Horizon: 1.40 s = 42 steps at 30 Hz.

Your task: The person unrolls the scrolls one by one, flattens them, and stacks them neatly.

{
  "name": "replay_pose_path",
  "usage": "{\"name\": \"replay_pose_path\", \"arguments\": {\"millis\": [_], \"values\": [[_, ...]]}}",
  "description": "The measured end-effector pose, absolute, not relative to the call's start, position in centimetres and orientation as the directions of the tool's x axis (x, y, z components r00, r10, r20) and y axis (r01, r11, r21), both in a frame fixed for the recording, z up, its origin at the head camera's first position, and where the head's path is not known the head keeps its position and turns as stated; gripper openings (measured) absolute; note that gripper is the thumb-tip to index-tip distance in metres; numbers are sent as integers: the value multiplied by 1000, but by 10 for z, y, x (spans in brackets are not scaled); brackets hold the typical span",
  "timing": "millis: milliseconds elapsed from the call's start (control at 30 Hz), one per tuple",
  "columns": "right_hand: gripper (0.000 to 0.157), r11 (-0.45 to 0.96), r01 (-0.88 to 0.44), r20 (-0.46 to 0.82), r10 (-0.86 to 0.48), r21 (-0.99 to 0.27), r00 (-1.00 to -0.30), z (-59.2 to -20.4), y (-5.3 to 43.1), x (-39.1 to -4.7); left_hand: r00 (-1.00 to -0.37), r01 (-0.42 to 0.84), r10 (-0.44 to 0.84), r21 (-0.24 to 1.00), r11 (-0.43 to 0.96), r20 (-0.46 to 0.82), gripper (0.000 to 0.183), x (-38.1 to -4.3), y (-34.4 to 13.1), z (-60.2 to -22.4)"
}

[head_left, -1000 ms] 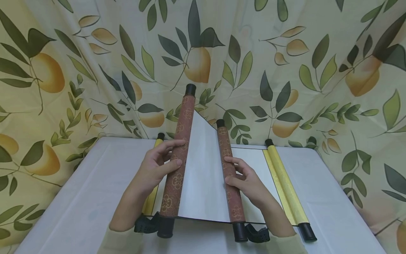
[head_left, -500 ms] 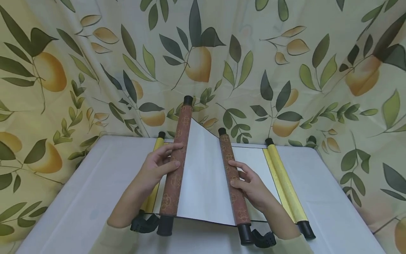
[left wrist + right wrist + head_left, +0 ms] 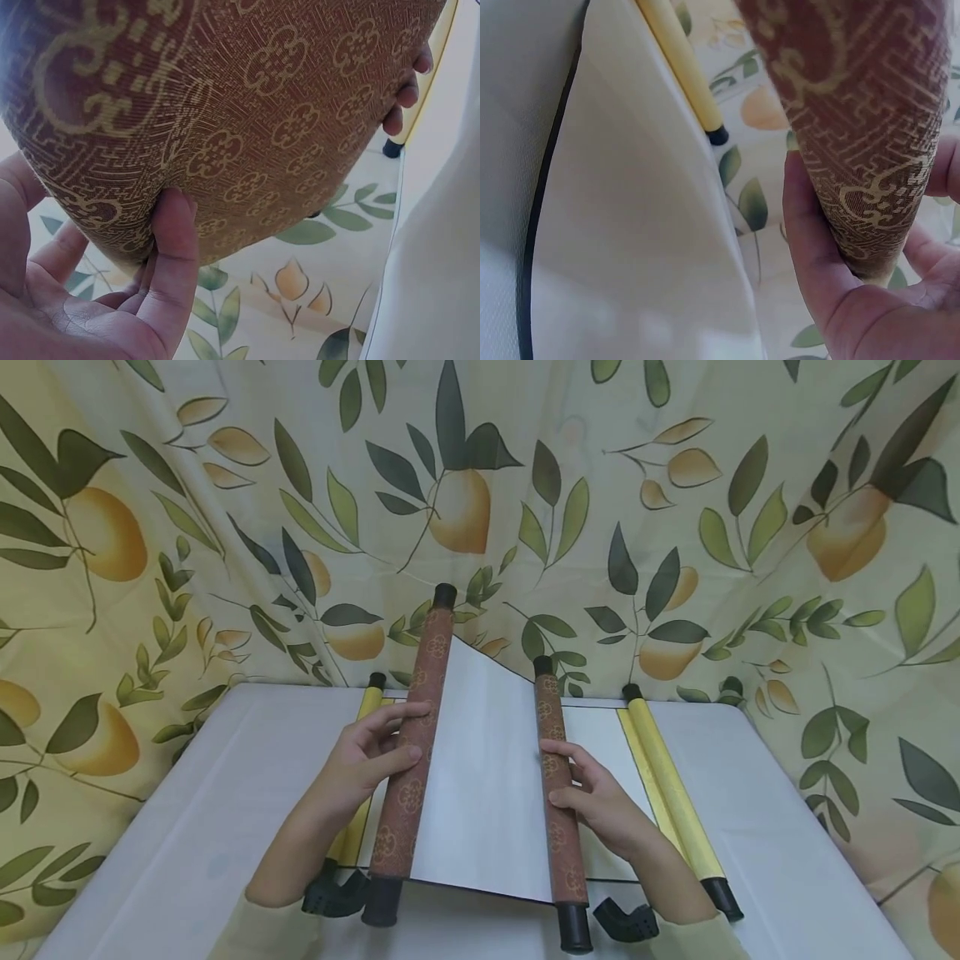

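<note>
A scroll with red-brown patterned backing is partly unrolled, held tilted up over the table. My left hand (image 3: pixel 375 760) grips its thicker left roll (image 3: pixel 412 777), thumb and fingers around the side. My right hand (image 3: pixel 600 793) pinches the thinner right roll (image 3: pixel 557 768) near its middle. Between the rolls stretches a blank white sheet (image 3: pixel 487 777) with a dark lower edge. Black knobs cap both roll ends. Gold flower motifs show on the patterned backing (image 3: pixel 292 127) in the left wrist view, where left fingers press into it. In the right wrist view, thumb and fingers wrap the patterned roll (image 3: pixel 877 172).
A second scroll with a yellow roller (image 3: pixel 678 793) on the right and another yellow roller (image 3: pixel 372 700) on the left lies open beneath, partly hidden. It rests on a white-covered table (image 3: pixel 795 827). Behind hangs a fruit-and-leaf patterned curtain (image 3: pixel 300 493).
The scroll has come down lower than a second ago. The right roll has shifted right, away from the left roll, so a wider stretch of white sheet shows. Both hands keep their hold.
</note>
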State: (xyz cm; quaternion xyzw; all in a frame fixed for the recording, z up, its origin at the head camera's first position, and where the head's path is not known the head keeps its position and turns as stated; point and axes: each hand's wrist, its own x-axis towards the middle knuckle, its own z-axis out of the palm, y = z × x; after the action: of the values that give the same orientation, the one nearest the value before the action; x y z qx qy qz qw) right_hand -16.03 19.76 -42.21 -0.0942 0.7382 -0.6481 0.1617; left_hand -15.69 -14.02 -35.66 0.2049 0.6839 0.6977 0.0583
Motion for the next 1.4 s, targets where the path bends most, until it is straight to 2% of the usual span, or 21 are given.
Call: {"name": "replay_pose_path", "arguments": {"millis": [1400], "values": [[66,221,44,-116,-327,-974,-938,-423,201,-159,-891,268,369,963,-42,264,46,-155,-144,-353]]}}
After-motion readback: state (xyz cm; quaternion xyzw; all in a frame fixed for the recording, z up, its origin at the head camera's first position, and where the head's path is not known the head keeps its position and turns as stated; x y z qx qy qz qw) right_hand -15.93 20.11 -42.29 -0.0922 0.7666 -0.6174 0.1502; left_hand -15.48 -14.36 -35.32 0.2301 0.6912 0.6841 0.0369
